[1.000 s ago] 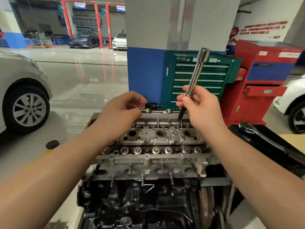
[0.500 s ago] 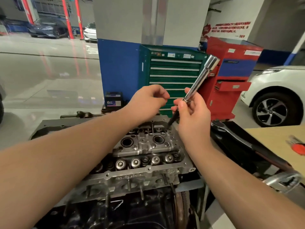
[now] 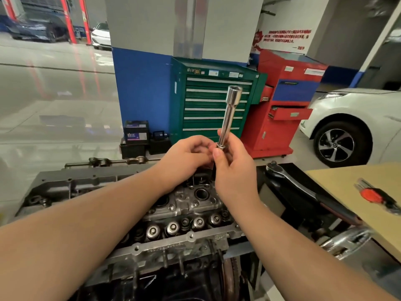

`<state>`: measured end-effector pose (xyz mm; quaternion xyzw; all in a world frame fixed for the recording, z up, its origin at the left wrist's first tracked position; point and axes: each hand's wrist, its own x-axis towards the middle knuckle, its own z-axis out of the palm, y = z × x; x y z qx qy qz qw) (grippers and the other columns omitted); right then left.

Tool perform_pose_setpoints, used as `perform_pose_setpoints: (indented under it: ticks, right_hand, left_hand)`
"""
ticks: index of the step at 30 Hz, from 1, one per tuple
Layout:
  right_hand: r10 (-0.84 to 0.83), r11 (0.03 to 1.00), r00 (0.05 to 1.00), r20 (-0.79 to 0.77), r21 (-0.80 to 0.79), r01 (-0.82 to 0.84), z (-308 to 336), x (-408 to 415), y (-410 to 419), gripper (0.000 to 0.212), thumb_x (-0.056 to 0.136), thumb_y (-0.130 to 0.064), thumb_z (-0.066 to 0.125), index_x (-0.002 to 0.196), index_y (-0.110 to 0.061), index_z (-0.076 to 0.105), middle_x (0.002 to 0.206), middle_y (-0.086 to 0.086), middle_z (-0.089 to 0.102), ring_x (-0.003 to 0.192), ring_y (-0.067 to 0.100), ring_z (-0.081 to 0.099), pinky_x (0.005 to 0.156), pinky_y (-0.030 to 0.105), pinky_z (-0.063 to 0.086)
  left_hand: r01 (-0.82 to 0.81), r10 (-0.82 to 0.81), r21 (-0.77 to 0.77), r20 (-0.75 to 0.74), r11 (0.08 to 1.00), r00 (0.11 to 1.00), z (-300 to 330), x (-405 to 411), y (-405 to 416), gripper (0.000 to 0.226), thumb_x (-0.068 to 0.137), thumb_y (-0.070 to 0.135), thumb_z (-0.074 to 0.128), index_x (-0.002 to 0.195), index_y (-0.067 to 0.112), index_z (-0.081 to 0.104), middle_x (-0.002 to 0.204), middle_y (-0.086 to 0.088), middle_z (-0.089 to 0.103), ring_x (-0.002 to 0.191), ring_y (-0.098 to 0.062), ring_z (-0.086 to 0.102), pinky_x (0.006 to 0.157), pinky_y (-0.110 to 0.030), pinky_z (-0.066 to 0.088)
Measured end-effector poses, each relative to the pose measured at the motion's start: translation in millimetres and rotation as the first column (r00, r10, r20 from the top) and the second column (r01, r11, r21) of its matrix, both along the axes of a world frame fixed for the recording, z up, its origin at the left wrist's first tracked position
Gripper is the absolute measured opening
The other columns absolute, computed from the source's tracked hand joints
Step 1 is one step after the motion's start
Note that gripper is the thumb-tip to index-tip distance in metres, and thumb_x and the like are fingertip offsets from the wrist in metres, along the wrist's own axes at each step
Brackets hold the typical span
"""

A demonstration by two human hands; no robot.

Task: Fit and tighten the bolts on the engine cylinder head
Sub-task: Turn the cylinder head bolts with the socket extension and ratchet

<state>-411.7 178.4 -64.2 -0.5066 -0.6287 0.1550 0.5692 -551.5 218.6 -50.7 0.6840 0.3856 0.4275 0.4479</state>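
The right hand (image 3: 233,168) grips a long socket (image 3: 229,118) near its lower end, upright above the far edge of the cylinder head (image 3: 191,205). The left hand (image 3: 186,157) curls just beside it; whether it pinches anything is hidden. A ratchet (image 3: 303,187) lies right of the head.

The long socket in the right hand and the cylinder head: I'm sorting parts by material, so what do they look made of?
Long socket: apparently polished, chrome-plated steel, given its mirror-bright reflections. Cylinder head: probably cast aluminium, given its dull grey, slightly rough, unpainted surface; the alloy can't be confirmed.

Both hands (image 3: 208,157) crowd the cylinder head's (image 3: 191,205) far end; near edge open.
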Motion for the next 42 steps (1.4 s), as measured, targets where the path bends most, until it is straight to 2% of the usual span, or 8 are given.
perform_pose_setpoints:
  ticks: [8, 15, 21, 26, 29, 34, 38, 42]
  right_hand:
    - [-0.037, 0.999, 0.999, -0.035, -0.035, 0.036, 2, -5, -4, 0.033, 0.100, -0.014, 0.062, 0.127, -0.033, 0.062, 0.103, -0.025, 0.069, 0.100, -0.002, 0.066, 0.090, 0.020, 0.052]
    - [-0.200, 0.979, 0.980, 0.003, 0.036, 0.199, -1, -5, 1, 0.024, 0.084, -0.034, 0.079, 0.087, -0.032, 0.056, 0.080, -0.016, 0.065, 0.074, 0.002, 0.060, 0.064, 0.018, 0.044]
    - [-0.193, 0.980, 0.972, 0.133, -0.020, 0.197, 2, -11, 2, 0.023, 0.103, -0.041, 0.052, 0.108, -0.022, 0.064, 0.106, -0.007, 0.057, 0.113, 0.021, 0.055, 0.101, 0.045, 0.045]
    - [-0.133, 0.991, 0.990, -0.046, -0.040, 0.131, 5, -9, -4, 0.026, 0.103, -0.016, 0.051, 0.125, -0.022, 0.065, 0.115, -0.005, 0.068, 0.110, 0.015, 0.062, 0.102, 0.040, 0.050]
    - [-0.160, 0.987, 0.987, -0.036, -0.016, 0.159, 5, -8, -4, 0.038, 0.100, -0.010, 0.059, 0.135, -0.024, 0.062, 0.115, -0.013, 0.068, 0.104, 0.003, 0.062, 0.098, 0.025, 0.049]
    - [-0.174, 0.984, 0.977, -0.122, 0.023, 0.178, 3, -6, -3, 0.028, 0.086, -0.023, 0.079, 0.108, -0.028, 0.062, 0.095, -0.012, 0.064, 0.081, 0.001, 0.055, 0.080, 0.024, 0.051]
    - [-0.128, 0.990, 0.986, -0.110, 0.043, 0.134, 2, -4, -3, 0.008, 0.098, -0.029, 0.065, 0.106, -0.026, 0.064, 0.101, -0.011, 0.067, 0.092, 0.003, 0.061, 0.085, 0.026, 0.050]
    - [-0.121, 0.992, 0.987, -0.108, 0.019, 0.124, 3, -5, -2, 0.024, 0.101, -0.009, 0.054, 0.117, -0.019, 0.070, 0.104, -0.011, 0.072, 0.100, 0.004, 0.065, 0.095, 0.030, 0.053]
  left_hand:
    - [0.012, -0.012, -0.017, -0.019, 1.000, 1.000, -4, -2, -1, 0.024, 0.091, -0.003, 0.068, 0.111, 0.010, 0.072, 0.107, -0.018, 0.077, 0.106, -0.038, 0.072, 0.102, -0.054, 0.055]
    - [0.069, -0.056, 0.112, -0.113, 0.991, 0.992, -8, -2, 1, 0.045, 0.082, 0.002, 0.081, 0.120, 0.020, 0.065, 0.113, 0.000, 0.076, 0.098, -0.017, 0.077, 0.094, -0.039, 0.061]
    - [-0.001, 0.133, 0.356, -0.346, 0.934, 0.929, 1, 6, 4, 0.019, 0.083, 0.012, 0.074, 0.089, 0.029, 0.069, 0.087, 0.004, 0.074, 0.080, -0.009, 0.069, 0.078, -0.029, 0.057]
    - [0.110, 0.003, 0.261, -0.396, 0.959, 0.918, 3, 3, 11, 0.014, 0.087, 0.013, 0.078, 0.097, 0.003, 0.073, 0.090, -0.011, 0.076, 0.077, -0.015, 0.070, 0.084, -0.034, 0.060]
    - [0.092, 0.021, 0.297, -0.355, 0.950, 0.935, -2, 6, 8, 0.020, 0.088, 0.015, 0.075, 0.107, 0.013, 0.078, 0.094, -0.004, 0.078, 0.086, -0.013, 0.072, 0.088, -0.033, 0.059]
    - [-0.092, 0.207, 0.403, -0.250, 0.910, 0.946, -5, 6, 5, 0.020, 0.079, 0.017, 0.084, 0.097, 0.021, 0.077, 0.083, 0.001, 0.076, 0.077, -0.009, 0.069, 0.074, -0.020, 0.056]
    - [-0.037, 0.109, 0.331, -0.201, 0.943, 0.974, -6, 2, 3, 0.016, 0.084, 0.018, 0.084, 0.098, 0.018, 0.077, 0.084, -0.004, 0.078, 0.081, -0.020, 0.076, 0.081, -0.027, 0.061]
    - [-0.027, 0.070, 0.270, -0.153, 0.963, 0.986, -8, 5, 1, 0.013, 0.089, 0.021, 0.081, 0.102, 0.019, 0.078, 0.090, -0.007, 0.079, 0.091, -0.028, 0.076, 0.089, -0.038, 0.062]
